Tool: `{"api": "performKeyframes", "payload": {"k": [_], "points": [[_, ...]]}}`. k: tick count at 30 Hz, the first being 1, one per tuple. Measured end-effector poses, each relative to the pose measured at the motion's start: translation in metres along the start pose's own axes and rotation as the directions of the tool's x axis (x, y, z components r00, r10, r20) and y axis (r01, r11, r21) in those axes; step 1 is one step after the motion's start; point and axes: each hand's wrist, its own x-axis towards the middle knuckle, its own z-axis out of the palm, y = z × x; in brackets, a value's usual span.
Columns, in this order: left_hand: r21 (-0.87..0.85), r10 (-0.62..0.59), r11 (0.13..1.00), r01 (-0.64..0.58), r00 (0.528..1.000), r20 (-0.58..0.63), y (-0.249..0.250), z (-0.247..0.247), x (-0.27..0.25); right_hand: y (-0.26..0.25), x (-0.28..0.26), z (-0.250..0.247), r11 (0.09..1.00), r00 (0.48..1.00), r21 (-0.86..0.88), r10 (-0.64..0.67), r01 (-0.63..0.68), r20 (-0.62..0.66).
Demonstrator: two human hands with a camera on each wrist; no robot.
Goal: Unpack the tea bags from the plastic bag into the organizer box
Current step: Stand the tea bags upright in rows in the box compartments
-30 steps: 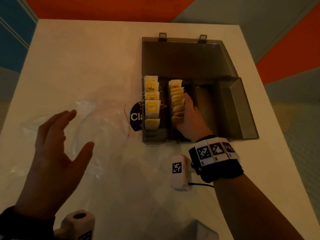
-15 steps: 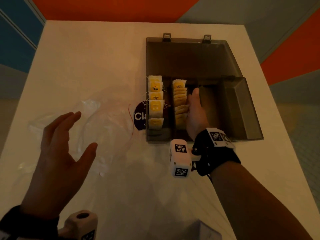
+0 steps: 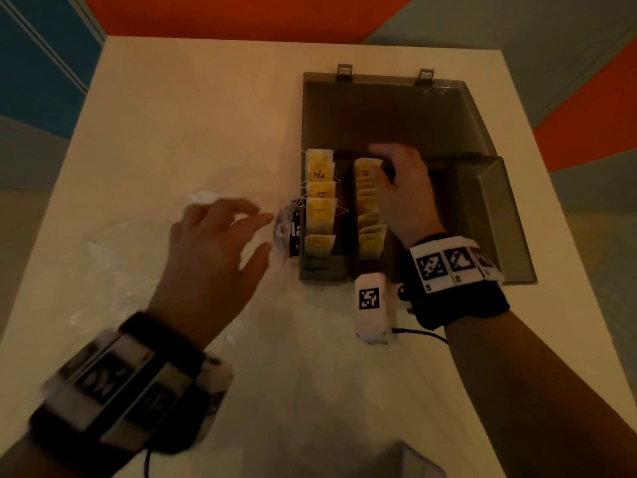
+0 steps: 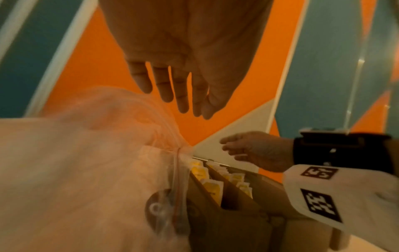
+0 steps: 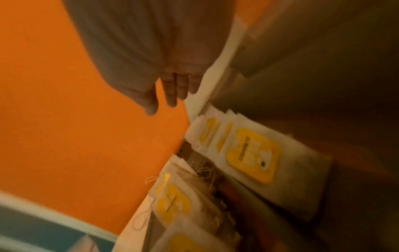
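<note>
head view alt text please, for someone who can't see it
A right hand reaches over a row of tea bags in an open organizer box; a second row fills the leftmost compartment. The open left hand hovers above a clear plastic bag on a white table.

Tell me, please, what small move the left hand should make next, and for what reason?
Probably lower the left hand onto the plastic bag and take hold of it. The hand hovers open above the flattened bag, while the tea bags already stand in two compartments of the organizer box.
</note>
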Motion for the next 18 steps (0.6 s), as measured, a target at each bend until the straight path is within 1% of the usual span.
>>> {"api": "performKeyframes", "payload": {"k": [1,2,3,4,5,7,9,13,18], "points": [[0.053,0.013,0.999,-0.013,1.000,0.010,0.006,0.002,0.012,-0.003,0.004,0.002,0.986,0.994,-0.140,-0.088,0.095,0.059],[0.074,0.001,0.997,-0.004,0.999,0.040,0.013,0.004,0.024,-0.008,0.007,0.003,0.955,0.981,-0.253,-0.119,0.156,0.155],[0.076,-0.030,0.997,0.024,0.996,0.086,0.020,0.007,0.035,-0.011,0.011,0.005,0.919,0.962,-0.341,-0.114,0.197,0.248],[0.089,-0.066,0.995,0.054,0.989,0.135,0.026,0.011,0.045,-0.012,0.016,0.008,0.885,0.943,-0.401,-0.112,0.238,0.313],[0.142,-0.079,0.988,0.054,0.980,0.180,0.029,0.017,0.055,-0.014,0.021,0.011,0.857,0.928,-0.436,-0.117,0.275,0.353],[0.262,-0.058,0.965,-0.015,0.961,0.270,0.031,0.032,0.069,-0.016,0.026,0.016,0.815,0.906,-0.472,-0.144,0.337,0.398],[0.306,-0.056,0.951,-0.044,0.948,0.313,0.028,0.045,0.077,-0.015,0.030,0.018,0.791,0.886,-0.479,-0.164,0.380,0.433],[0.357,-0.075,0.932,-0.059,0.933,0.351,0.024,0.057,0.086,-0.015,0.035,0.019,0.756,0.871,-0.512,-0.152,0.407,0.467],[0.372,-0.092,0.926,-0.066,0.916,0.391,0.023,0.066,0.093,-0.017,0.040,0.021,0.742,0.866,-0.526,-0.147,0.416,0.477]]}}
